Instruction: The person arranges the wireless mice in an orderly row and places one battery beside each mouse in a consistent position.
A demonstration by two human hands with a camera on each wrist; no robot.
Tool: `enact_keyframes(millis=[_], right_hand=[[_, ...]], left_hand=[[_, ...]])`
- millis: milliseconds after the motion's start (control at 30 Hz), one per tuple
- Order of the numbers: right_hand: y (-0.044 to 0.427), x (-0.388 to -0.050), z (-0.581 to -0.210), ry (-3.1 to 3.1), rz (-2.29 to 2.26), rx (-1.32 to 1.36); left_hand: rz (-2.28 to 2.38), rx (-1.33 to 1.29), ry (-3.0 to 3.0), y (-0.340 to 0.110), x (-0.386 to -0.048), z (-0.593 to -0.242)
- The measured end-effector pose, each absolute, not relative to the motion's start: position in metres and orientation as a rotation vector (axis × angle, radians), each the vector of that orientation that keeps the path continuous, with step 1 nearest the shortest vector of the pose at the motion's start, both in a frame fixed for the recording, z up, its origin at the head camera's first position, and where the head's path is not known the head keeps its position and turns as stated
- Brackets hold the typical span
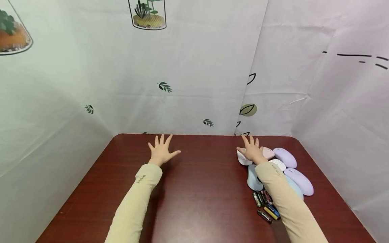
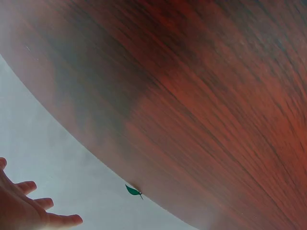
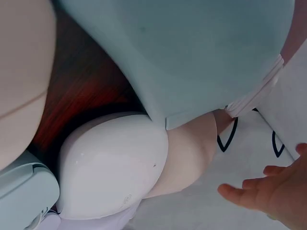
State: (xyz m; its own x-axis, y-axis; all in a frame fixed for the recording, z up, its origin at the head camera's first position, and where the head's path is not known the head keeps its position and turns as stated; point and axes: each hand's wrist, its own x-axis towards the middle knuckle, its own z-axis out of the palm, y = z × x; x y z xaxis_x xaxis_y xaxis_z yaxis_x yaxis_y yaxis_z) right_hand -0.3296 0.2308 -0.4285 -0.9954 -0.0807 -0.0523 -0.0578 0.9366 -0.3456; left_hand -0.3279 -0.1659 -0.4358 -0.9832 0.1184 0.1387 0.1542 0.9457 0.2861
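Observation:
My left hand [image 1: 161, 152] is held over the far left part of the table with its fingers straight and spread, holding nothing. The left wrist view catches only part of that hand [image 2: 24, 208]. My right hand [image 1: 253, 152] is stretched out above several computer mice, its fingers also spread and nothing gripped. Nearest to it are a white mouse [image 1: 243, 160] and a pink mouse [image 1: 268, 153]. A blue-grey mouse [image 1: 253, 181] lies closer in, partly hidden by the sleeve. In the right wrist view, the right hand [image 3: 280, 191] appears apart from the white mouse [image 3: 115, 167].
Two lavender mice [image 1: 285, 157], another white mouse [image 1: 278, 164] and a light blue mouse [image 1: 295, 187] lie to the right. Several batteries [image 1: 271, 212] lie below the mice, beside the right sleeve. A pale printed curtain [image 1: 182, 60] surrounds the dark red table [image 1: 200, 189].

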Motion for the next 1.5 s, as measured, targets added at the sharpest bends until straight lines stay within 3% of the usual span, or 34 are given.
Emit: enact_keyframes(millis=[933, 1500], right_hand=[[0.218, -0.326, -0.422, 3.102, -0.496, -0.263], [0.200, -0.327, -0.421, 2.909, -0.387, -0.060]], left_hand=[[-0.428, -0.344, -2.808, -0.161, -0.316, -0.441], [-0.425, -0.503, -2.722, -0.183, -0.278, -0.440]])
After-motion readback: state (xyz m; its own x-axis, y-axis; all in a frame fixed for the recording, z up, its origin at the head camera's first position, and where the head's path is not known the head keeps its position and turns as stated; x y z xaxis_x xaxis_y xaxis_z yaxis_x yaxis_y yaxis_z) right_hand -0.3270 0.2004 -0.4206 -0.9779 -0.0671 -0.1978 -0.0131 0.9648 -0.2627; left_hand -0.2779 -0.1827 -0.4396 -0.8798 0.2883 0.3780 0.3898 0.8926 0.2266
